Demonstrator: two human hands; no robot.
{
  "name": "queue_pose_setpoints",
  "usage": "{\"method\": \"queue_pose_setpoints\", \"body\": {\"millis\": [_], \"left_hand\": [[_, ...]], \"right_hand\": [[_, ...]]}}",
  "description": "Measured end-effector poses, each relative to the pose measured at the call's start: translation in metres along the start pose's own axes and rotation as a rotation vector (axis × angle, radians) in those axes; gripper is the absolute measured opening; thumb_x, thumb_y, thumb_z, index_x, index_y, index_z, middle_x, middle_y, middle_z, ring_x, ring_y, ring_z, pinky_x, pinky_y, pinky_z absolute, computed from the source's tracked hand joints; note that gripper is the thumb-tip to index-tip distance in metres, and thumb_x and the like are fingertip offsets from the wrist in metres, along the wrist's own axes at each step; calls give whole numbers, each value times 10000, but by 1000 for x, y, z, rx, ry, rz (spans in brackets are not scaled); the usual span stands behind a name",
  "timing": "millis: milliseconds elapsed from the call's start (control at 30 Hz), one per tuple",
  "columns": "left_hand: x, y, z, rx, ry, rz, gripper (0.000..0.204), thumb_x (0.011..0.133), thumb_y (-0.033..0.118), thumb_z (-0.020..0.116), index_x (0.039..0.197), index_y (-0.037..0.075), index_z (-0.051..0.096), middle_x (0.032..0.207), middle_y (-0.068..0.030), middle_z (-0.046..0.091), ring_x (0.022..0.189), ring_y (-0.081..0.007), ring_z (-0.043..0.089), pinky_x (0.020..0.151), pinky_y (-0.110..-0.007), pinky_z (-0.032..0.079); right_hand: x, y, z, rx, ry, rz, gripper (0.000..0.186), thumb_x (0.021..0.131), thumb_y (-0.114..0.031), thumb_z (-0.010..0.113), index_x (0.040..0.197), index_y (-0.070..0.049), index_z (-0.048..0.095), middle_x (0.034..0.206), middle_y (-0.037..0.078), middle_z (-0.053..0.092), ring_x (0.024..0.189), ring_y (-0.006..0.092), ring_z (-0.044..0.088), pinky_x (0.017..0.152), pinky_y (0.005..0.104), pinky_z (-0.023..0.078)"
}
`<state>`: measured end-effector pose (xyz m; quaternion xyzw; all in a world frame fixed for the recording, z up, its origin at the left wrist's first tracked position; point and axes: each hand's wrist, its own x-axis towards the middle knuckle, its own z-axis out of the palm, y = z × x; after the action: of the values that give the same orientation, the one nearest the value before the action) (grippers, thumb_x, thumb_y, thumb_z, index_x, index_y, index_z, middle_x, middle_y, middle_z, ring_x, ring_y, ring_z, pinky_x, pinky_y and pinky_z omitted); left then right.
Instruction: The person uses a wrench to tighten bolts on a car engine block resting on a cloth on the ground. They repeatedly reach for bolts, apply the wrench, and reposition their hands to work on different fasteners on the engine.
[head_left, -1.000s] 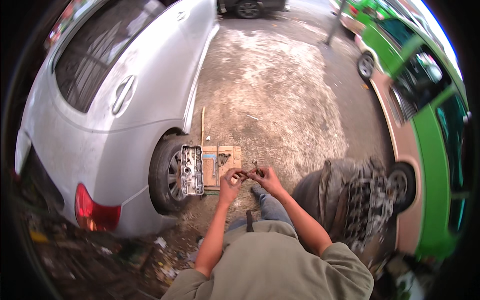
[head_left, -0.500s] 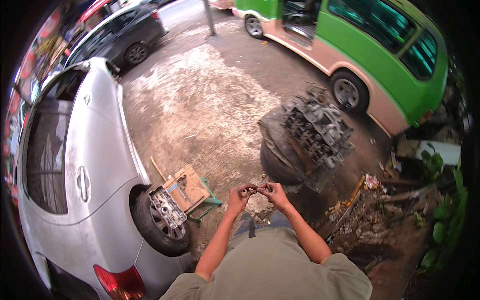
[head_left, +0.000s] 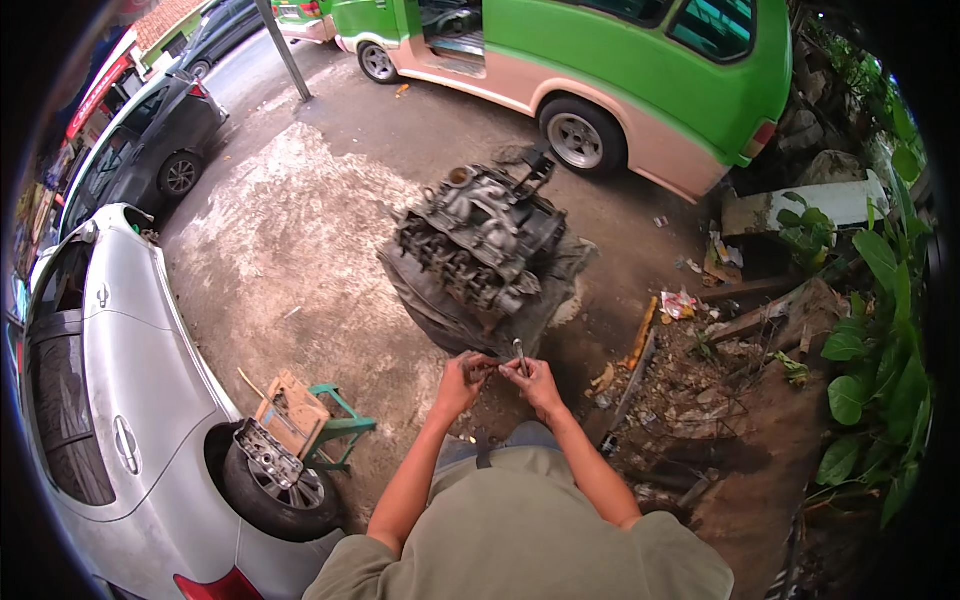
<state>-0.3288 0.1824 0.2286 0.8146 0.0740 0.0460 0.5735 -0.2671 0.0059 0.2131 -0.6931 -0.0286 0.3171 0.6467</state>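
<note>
Both of my hands are held close together in front of my body, at the near side of a greasy engine block (head_left: 480, 235). My right hand (head_left: 533, 384) grips a short, shiny metal rod (head_left: 519, 350) that points up and has a rounded end; its exact kind is unclear. My left hand (head_left: 463, 383) is closed in a pinch beside it, its fingertips almost meeting the right ones. Whatever lies between the left fingers is too small to name. The engine rests on a dark cloth (head_left: 425, 310) draped over a rounded support, just beyond my hands.
On the left stands a silver car (head_left: 150, 340), its loose wheel (head_left: 270, 495) at the rear with a metal engine part (head_left: 268, 452) against it. A green stool (head_left: 345, 425) bears a wooden board (head_left: 290, 405). A green van (head_left: 600, 60) is behind; rubble and plants (head_left: 870, 350) lie right.
My view has swung to the right, so the engine now sits straight ahead. The metal rod now shows upright in my right hand; my hands have stayed close together.
</note>
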Motion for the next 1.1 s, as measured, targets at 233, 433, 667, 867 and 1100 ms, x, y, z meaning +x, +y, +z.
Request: {"method": "queue_pose_setpoints", "body": {"millis": [233,433,667,867,1100], "left_hand": [[44,38,82,-77,87,-37,161,932,69,646,1075,9,693,860,-79,722,819,-127,651,714,-279,495],[84,35,98,-218,127,-204,183,995,128,577,1107,18,671,886,-66,724,766,-79,604,686,-256,477],[147,-8,119,-712,115,-434,269,1032,226,508,1200,41,609,963,-72,716,831,-120,635,769,-262,491],[200,-29,144,-773,126,-623,372,1020,242,486,1311,12,511,1125,-110,688,973,-164,644,865,-296,486],[215,-34,164,-789,217,-782,602,990,318,494,1474,-7,340,1395,-145,542,1216,-223,556,1034,-340,407]], "right_hand": [[15,-20,-96,32,59,30,161,907,-212,748,893,-61,695,631,-96,495,519,-1,408,444,206,316],[55,-36,-124,30,92,69,177,898,-219,755,878,-54,694,613,-96,465,486,6,395,424,219,297],[125,-45,-147,18,58,112,163,902,-237,747,884,-88,685,639,-99,473,514,-1,400,425,202,306],[186,-46,-167,-72,124,224,198,876,-242,772,882,-70,675,611,-93,446,483,12,380,416,217,282],[226,-42,-178,-100,64,323,199,877,-298,769,895,-121,681,652,-102,467,552,18,429,461,204,327]]}}
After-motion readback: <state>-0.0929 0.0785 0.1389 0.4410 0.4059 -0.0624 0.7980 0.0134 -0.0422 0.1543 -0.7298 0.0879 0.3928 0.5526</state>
